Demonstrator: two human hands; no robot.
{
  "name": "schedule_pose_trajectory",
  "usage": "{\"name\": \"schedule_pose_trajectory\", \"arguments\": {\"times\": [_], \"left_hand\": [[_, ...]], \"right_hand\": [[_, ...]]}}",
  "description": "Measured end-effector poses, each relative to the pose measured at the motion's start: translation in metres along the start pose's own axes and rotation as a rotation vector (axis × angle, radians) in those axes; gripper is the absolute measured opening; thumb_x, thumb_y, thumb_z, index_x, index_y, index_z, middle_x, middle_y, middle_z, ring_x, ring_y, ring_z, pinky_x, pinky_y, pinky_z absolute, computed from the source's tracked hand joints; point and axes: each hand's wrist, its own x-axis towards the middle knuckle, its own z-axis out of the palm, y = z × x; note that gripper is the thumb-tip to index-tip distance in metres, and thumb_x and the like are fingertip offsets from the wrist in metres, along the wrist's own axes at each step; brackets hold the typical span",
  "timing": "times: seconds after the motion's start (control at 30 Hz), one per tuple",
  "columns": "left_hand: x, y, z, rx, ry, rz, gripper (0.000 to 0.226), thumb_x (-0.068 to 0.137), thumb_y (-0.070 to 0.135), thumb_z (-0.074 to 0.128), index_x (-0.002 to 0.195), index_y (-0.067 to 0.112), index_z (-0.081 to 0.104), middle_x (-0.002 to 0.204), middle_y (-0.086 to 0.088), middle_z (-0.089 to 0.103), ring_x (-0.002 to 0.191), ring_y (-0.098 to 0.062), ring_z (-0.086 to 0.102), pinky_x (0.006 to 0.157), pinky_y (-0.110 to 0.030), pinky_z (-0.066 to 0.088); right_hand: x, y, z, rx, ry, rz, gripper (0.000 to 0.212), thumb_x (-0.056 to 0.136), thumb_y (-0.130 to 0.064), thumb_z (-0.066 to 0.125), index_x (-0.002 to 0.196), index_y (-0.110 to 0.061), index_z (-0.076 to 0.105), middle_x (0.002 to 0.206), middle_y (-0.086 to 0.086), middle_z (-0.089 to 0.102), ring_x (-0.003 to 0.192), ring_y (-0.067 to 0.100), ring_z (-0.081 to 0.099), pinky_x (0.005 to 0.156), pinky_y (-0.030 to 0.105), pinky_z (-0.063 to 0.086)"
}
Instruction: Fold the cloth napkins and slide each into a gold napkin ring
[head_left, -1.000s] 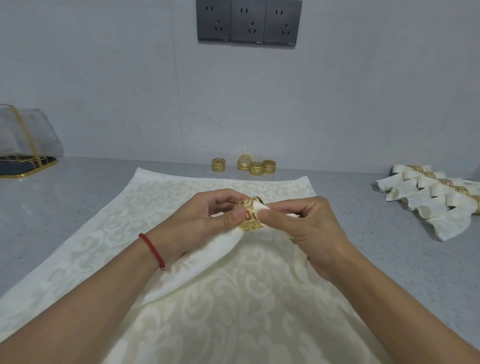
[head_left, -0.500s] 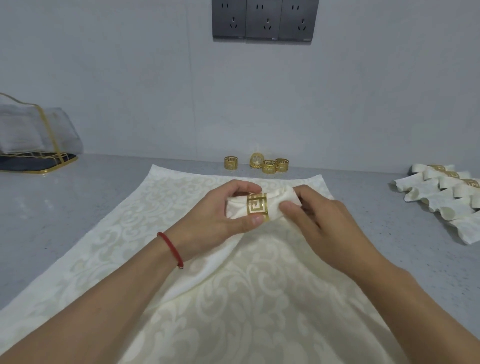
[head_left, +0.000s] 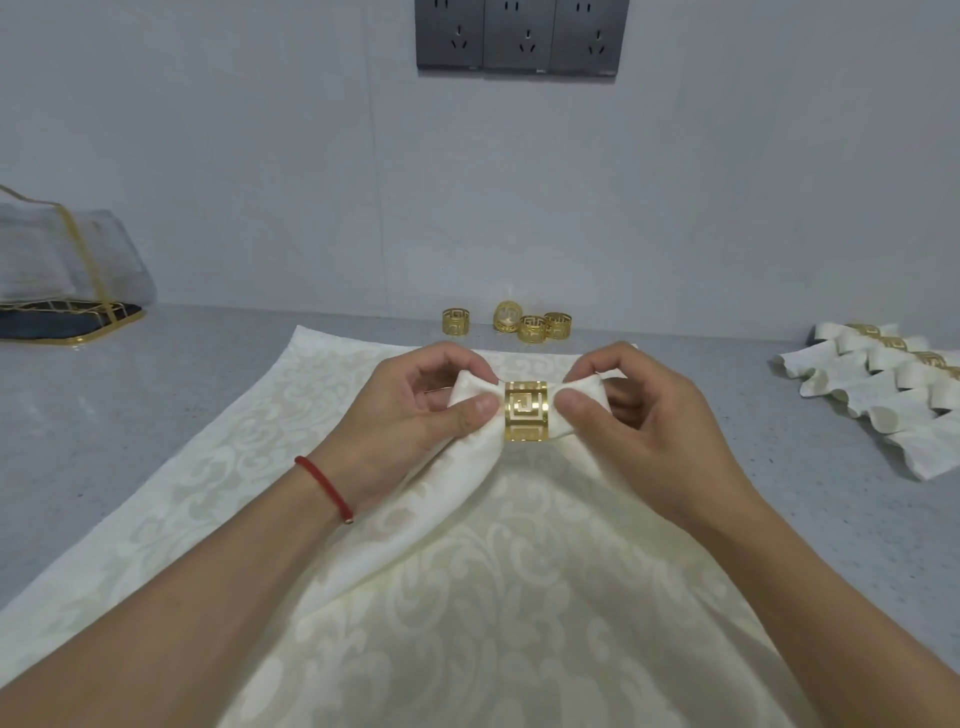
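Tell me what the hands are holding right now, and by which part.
Both hold the napkin: left hand pinches it just left of the gold ring, right hand pinches it just right.

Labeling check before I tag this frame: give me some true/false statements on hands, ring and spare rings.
1. Both hands pinch the napkin, the left hand and right hand on either side of the gold ring. True.
2. The ring lies loose on the counter. False: it sits around the napkin.
3. Four spare rings stand near the wall. True.
4. No napkins are finished. False: ringed napkins lie at right.
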Motion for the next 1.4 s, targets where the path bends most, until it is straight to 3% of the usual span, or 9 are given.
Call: {"name": "schedule_pose_trajectory", "arguments": {"times": [0.2, 0.33, 0.43, 0.57, 0.67, 0.8, 1.0, 1.3, 1.4], "left_hand": [[0.001, -0.003, 0.001, 0.078, -0.01, -0.007, 0.018, 0.086, 0.014, 0.072, 0.1, 0.008, 0.064, 0.112, -0.02, 0.07, 0.094, -0.028, 0.069, 0.087, -0.048, 0.053], [0.001, -0.005, 0.003, 0.099, 0.006, -0.015, 0.013, 0.09, 0.012, 0.071, 0.1, 0.011, 0.062, 0.108, -0.022, 0.07, 0.087, -0.029, 0.068, 0.082, -0.051, 0.052], [0.0, -0.004, 0.003, 0.054, 0.037, -0.035, 0.014, 0.087, 0.013, 0.072, 0.098, 0.012, 0.064, 0.107, -0.02, 0.072, 0.087, -0.031, 0.069, 0.082, -0.049, 0.053], [0.005, -0.001, 0.008, 0.027, 0.068, -0.075, 0.012, 0.088, 0.007, 0.069, 0.099, 0.01, 0.064, 0.103, -0.018, 0.073, 0.081, -0.025, 0.07, 0.067, -0.031, 0.057], [0.016, 0.012, 0.015, 0.018, 0.031, -0.138, 0.011, 0.091, 0.003, 0.067, 0.101, 0.007, 0.064, 0.092, -0.015, 0.072, 0.068, -0.017, 0.068, 0.057, -0.021, 0.052], [0.025, 0.031, 0.023, 0.064, -0.007, -0.185, 0.008, 0.091, 0.002, 0.068, 0.096, 0.006, 0.064, 0.078, -0.007, 0.069, 0.062, -0.014, 0.064, 0.056, -0.021, 0.05], [0.024, 0.046, 0.055, -0.04, 0.017, -0.259, 0.012, 0.09, 0.0, 0.069, 0.099, 0.004, 0.062, 0.081, -0.012, 0.067, 0.065, -0.019, 0.065, 0.057, -0.024, 0.054], [0.035, 0.008, 0.168, 0.078, 0.049, -0.243, 0.021, 0.1, 0.034, 0.057, 0.109, 0.017, 0.064, 0.108, -0.007, 0.072, 0.097, -0.026, 0.07, 0.084, -0.042, 0.061], [0.042, -0.017, 0.208, 0.274, -0.025, -0.198, 0.018, 0.1, 0.039, 0.051, 0.103, 0.026, 0.063, 0.105, 0.003, 0.07, 0.097, -0.016, 0.067, 0.085, -0.033, 0.056]], "right_hand": [[0.001, 0.004, -0.002, 0.079, -0.002, 0.124, 0.011, 0.096, -0.024, 0.07, 0.09, -0.021, 0.061, 0.077, 0.029, 0.06, 0.053, 0.019, 0.037, 0.051, 0.027, 0.03], [0.0, 0.003, -0.004, 0.096, -0.004, 0.132, 0.004, 0.099, -0.024, 0.066, 0.096, -0.021, 0.064, 0.08, 0.022, 0.07, 0.056, 0.018, 0.045, 0.054, 0.027, 0.037], [0.0, 0.004, -0.006, 0.085, 0.006, 0.114, 0.017, 0.107, -0.028, 0.051, 0.109, -0.03, 0.068, 0.088, 0.004, 0.073, 0.076, 0.014, 0.065, 0.074, 0.033, 0.052], [-0.003, 0.001, -0.011, -0.441, 0.04, -0.196, 0.034, 0.097, -0.038, 0.054, 0.131, -0.033, 0.058, 0.125, -0.02, 0.063, 0.113, 0.005, 0.059, 0.092, 0.024, 0.047], [-0.002, 0.004, -0.005, -0.97, -0.028, -0.511, 0.057, 0.089, -0.043, 0.07, 0.138, -0.019, 0.057, 0.136, -0.006, 0.058, 0.128, 0.02, 0.05, 0.105, 0.036, 0.038], [0.01, -0.002, -0.007, -1.064, 0.065, -0.644, 0.036, 0.094, -0.043, 0.067, 0.12, -0.018, 0.067, 0.115, -0.003, 0.068, 0.113, 0.023, 0.06, 0.102, 0.043, 0.041], [0.014, -0.018, -0.046, -1.281, -0.044, -0.652, 0.04, 0.089, -0.049, 0.065, 0.115, -0.019, 0.067, 0.106, -0.002, 0.069, 0.098, 0.023, 0.066, 0.11, 0.05, 0.034], [-0.043, 0.01, -0.172, -1.37, 0.006, -0.467, 0.037, 0.082, -0.039, 0.08, 0.114, -0.026, 0.067, 0.111, -0.011, 0.069, 0.109, 0.021, 0.06, 0.104, 0.044, 0.035], [-0.072, 0.034, -0.235, -1.403, 0.109, -0.336, 0.042, 0.075, -0.037, 0.087, 0.111, -0.026, 0.069, 0.107, -0.01, 0.072, 0.107, 0.024, 0.063, 0.099, 0.042, 0.034]]}}
